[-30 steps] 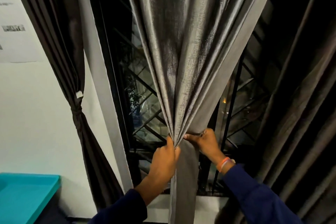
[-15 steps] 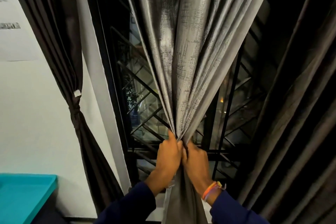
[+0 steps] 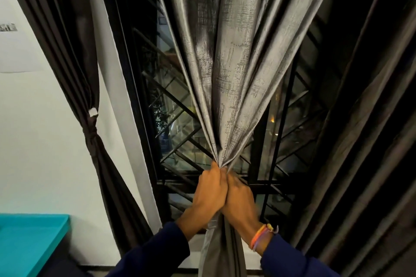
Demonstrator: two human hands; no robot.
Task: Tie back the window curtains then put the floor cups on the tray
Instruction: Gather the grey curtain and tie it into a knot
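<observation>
A shiny grey curtain point(image 3: 227, 69) hangs in front of the window, gathered into a tight bunch low in the middle. My left hand point(image 3: 208, 191) and my right hand point(image 3: 239, 200) press side by side and both grip that bunch, with the rest of the cloth falling below them. A dark curtain point(image 3: 74, 47) at the left is bound at its waist by a tie point(image 3: 91, 135). A teal tray point(image 3: 29, 245) shows at the bottom left corner. No cups are in view.
Behind the grey curtain is a window with a black metal grille point(image 3: 180, 105) and darkness outside. A heavy dark curtain point(image 3: 364, 141) fills the right side. A white wall point(image 3: 33, 153) lies to the left.
My right hand has come in from the curtain's right edge and now presses against my left hand. The folds have been drawn into a tighter bunch.
</observation>
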